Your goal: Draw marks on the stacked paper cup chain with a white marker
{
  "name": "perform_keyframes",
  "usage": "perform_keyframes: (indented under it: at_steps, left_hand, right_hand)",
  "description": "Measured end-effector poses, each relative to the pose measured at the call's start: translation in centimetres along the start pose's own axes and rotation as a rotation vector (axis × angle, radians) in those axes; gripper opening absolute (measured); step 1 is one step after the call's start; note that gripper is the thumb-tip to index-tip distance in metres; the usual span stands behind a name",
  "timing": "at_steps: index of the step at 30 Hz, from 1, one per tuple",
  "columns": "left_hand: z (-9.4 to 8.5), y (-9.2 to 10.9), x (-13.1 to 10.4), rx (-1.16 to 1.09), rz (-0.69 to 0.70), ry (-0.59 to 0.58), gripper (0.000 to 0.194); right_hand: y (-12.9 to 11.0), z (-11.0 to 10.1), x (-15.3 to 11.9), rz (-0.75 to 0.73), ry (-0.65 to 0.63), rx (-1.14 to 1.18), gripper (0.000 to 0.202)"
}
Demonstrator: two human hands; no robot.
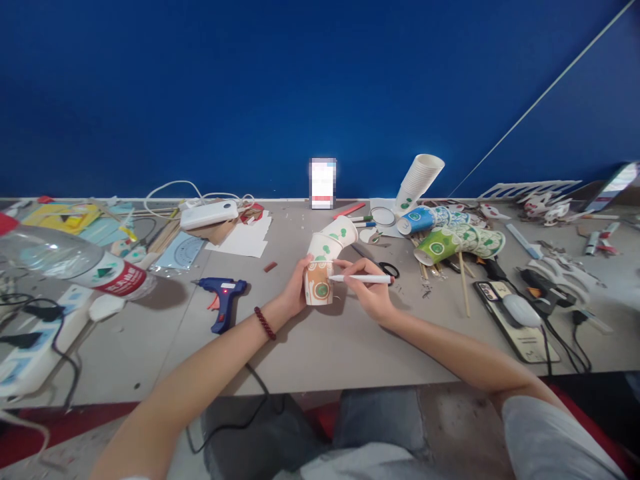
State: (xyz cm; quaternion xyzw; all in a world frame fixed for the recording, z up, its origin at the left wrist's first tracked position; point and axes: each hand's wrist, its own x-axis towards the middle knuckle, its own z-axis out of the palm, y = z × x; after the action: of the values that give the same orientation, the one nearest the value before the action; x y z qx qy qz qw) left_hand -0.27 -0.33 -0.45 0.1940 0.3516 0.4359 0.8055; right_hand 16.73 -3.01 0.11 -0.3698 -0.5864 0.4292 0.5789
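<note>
A curved chain of joined paper cups (327,248) stands over the table in front of me; its lowest cup is coloured orange around a green round logo, and the upper cups are white with green marks. My left hand (296,288) is closed around the left side of the chain. In my right hand (371,291) is a white marker (367,279), gripped like a pen, its tip at the right edge of the orange cup. Whether the tip touches the paper I cannot tell.
Left of the cups lies a blue glue gun (223,297), with a large plastic bottle (95,263) beyond it. Blue cups (420,219) and green cups (435,248) lie to the right, near a tall cup stack (419,181). A lit phone (323,183) leans against the blue wall.
</note>
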Motion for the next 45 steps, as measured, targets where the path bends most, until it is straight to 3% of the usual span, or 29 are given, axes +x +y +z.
perform_keyframes:
  at_steps: [6,45]
  left_hand:
    - [0.2,0.16,-0.16,0.017,-0.007,0.044,0.037]
    - [-0.56,-0.25,0.28,0.035,0.01,-0.007,0.04]
  right_hand:
    - [0.18,0.06,-0.08,0.007,0.023,0.02,0.021]
    - [0.05,0.28,-0.18,0.03,0.022,-0.097,0.018]
